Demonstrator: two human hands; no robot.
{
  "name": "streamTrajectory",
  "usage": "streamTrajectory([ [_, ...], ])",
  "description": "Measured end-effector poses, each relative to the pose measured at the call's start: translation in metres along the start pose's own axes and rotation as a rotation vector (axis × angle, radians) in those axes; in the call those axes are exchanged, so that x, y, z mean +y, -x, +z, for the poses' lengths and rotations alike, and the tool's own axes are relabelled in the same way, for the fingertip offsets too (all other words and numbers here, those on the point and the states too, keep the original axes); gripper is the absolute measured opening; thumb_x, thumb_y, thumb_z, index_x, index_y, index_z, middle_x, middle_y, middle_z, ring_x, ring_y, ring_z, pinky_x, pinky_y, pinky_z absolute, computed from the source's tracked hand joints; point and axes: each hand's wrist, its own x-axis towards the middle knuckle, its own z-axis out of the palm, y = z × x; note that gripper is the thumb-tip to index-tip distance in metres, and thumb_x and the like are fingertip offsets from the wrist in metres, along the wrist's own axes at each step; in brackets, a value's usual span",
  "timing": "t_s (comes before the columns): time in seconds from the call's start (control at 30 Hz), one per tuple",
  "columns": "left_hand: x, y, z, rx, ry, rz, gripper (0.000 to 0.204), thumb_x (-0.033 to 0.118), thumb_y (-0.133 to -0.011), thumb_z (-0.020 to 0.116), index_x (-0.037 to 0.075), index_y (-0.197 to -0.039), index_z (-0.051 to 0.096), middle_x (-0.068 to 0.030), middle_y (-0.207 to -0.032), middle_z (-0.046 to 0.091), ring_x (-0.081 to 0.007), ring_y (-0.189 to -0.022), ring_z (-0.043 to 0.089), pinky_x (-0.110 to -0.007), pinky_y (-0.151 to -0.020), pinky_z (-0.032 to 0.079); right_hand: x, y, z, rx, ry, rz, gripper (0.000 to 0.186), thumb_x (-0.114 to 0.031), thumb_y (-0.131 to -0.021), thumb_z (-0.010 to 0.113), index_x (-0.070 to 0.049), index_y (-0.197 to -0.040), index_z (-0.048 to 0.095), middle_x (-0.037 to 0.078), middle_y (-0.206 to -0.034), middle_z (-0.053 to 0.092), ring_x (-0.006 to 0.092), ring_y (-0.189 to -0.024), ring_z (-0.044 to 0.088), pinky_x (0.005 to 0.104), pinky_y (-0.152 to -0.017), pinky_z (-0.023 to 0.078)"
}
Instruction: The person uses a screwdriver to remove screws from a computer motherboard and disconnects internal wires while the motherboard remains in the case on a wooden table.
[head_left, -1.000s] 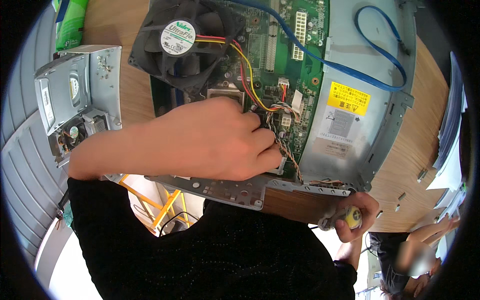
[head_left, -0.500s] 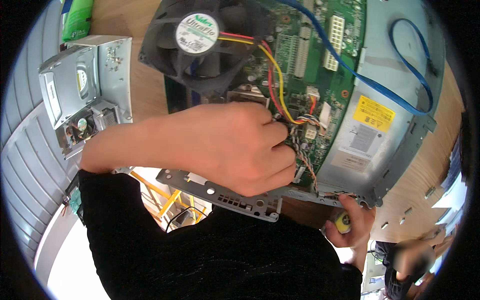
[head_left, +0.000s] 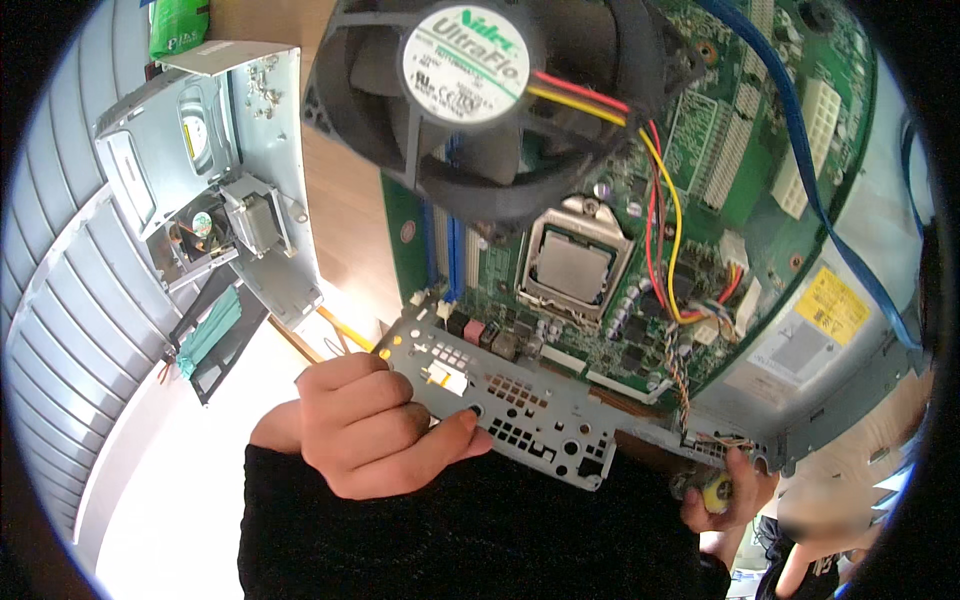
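Note:
A computer case (head_left: 740, 370) lies in front of me with a green motherboard (head_left: 690, 190) in it. A large black fan (head_left: 580, 150) covers part of the board, its red and yellow wires running to a connector. Below the fan, the metal-topped processor (head_left: 570, 268) shows in its socket frame. My left hand (head_left: 380, 425) has curled fingers, thumb near index, overlapping the perforated metal panel (head_left: 545, 440); anything pinched there is hidden. In my right hand (head_left: 735, 490) is a round handle with a yellow end (head_left: 716, 494), while the thumb rests at the case's near edge.
A second opened case (head_left: 270, 170) with a small fan stands on the left, loose screws (head_left: 262, 88) on its top panel. Behind it sits a green package (head_left: 180, 28). A blue cable (head_left: 800, 150) loops over the board. Another person (head_left: 815, 550) is at lower right.
My left hand has drawn back from over the processor toward me and now sits at the metal panel, uncovering the socket. The view has come closer to the board. My right hand keeps its handle.

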Motion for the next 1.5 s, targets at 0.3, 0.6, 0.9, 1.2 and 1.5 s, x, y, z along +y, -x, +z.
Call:
streamTrajectory([
  [0.3, -0.010, 0.013, 0.024, 0.218, -0.010, 0.064, 0.022, 0.025, -0.075, 0.081, 0.010, -0.082, 0.068, 0.0082, -0.054, 0.037, -0.0049, -0.046, 0.035, -0.023, -0.042, 0.022, -0.001, 0.012, -0.002, -0.046, 0.032, 0.082, 0.059, -0.038, -0.077, 0.059, -0.005, -0.127, 0.057, 0.025, -0.104, 0.065, 0.0430, -0.093, 0.063, 0.0529, -0.092, 0.045],
  [0.6, -0.013, 0.012, 0.026, 0.231, -0.020, 0.140, 0.023, 0.026, -0.075, 0.082, 0.010, -0.084, 0.068, 0.0090, -0.055, 0.038, -0.0046, -0.047, 0.036, -0.023, -0.042, 0.022, -0.004, 0.019, -0.009, -0.063, 0.012, 0.164, 0.058, -0.038, -0.077, 0.062, -0.003, -0.124, 0.059, 0.021, -0.100, 0.067, 0.0385, -0.090, 0.065, 0.0505, -0.091, 0.046],
  [0.9, -0.009, 0.020, 0.030, 0.285, -0.066, 0.095, 0.022, 0.026, -0.080, 0.078, 0.009, -0.087, 0.066, 0.0077, -0.060, 0.046, -0.0074, -0.051, 0.041, -0.024, -0.043, 0.027, -0.011, -0.001, -0.002, -0.122, -0.164, 0.236, 0.052, -0.020, -0.070, 0.075, -0.013, -0.121, 0.064, 0.010, -0.077, 0.067, 0.0227, -0.070, 0.065, 0.0399, -0.073, 0.052],
  [1.2, -0.005, 0.035, 0.012, 0.046, -0.102, 0.040, 0.017, 0.024, -0.094, 0.060, 0.007, -0.097, 0.058, -0.0046, -0.067, 0.046, -0.0247, -0.056, 0.048, -0.039, -0.052, 0.039, -0.002, -0.035, -0.004, 0.092, -0.011, 0.018, 0.046, -0.028, -0.076, 0.066, -0.012, -0.119, 0.067, -0.001, -0.058, 0.061, 0.0112, -0.053, 0.060, 0.0296, -0.061, 0.051],
  [1.5, -0.002, 0.037, 0.020, 0.110, -0.106, 0.024, 0.012, 0.016, -0.087, 0.060, 0.005, -0.087, 0.062, -0.0061, -0.058, 0.048, -0.0306, -0.057, 0.054, -0.042, -0.056, 0.044, 0.004, -0.024, -0.001, -0.006, 0.013, 0.025, 0.053, -0.031, -0.077, 0.068, -0.016, -0.128, 0.063, -0.003, -0.050, 0.053, 0.0087, -0.043, 0.054, 0.0249, -0.047, 0.049],
])
